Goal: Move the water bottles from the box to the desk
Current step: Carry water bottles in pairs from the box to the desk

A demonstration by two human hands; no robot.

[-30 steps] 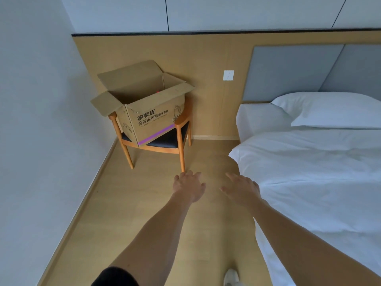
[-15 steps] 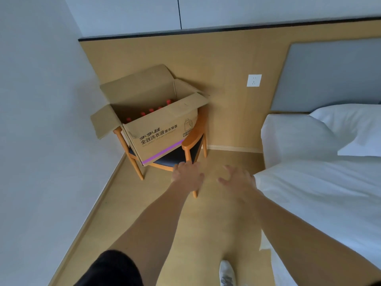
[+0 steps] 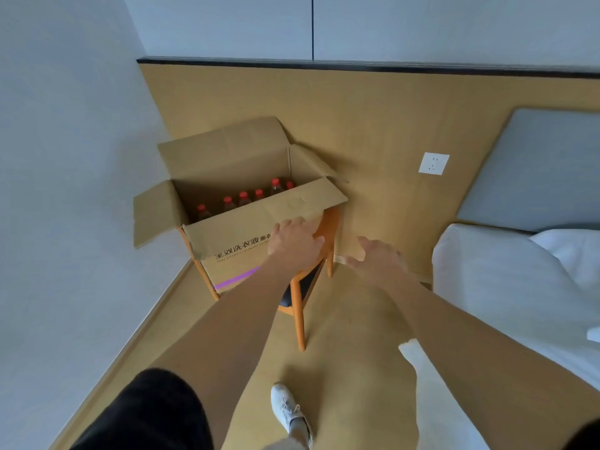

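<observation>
The person has stepped closer to the corner since a moment ago, and the cardboard box (image 3: 246,222) now looms larger, its inside open to view. The box sits on a wooden chair (image 3: 300,306) with a dark seat, pushed into the corner where the white side wall meets the wood-panelled back wall. All four flaps stand open. Inside, along the box's near wall, stand the water bottles (image 3: 245,198), upright in a row, six red caps showing.

The left hand (image 3: 295,241) reaches out in front of the box's near face, fingers loosely extended, holding nothing; whether it touches the cardboard cannot be told. The right hand (image 3: 376,259) hovers to the right of the chair, fingers spread, empty.

The near flap (image 3: 305,198) leans outward over the box's front edge, between the hands and the bottles. A bed (image 3: 506,287) with white bedding stands close on the right. A wall socket (image 3: 433,163) sits on the panelling. A white shoe (image 3: 287,407) rests on the wooden floor below.
</observation>
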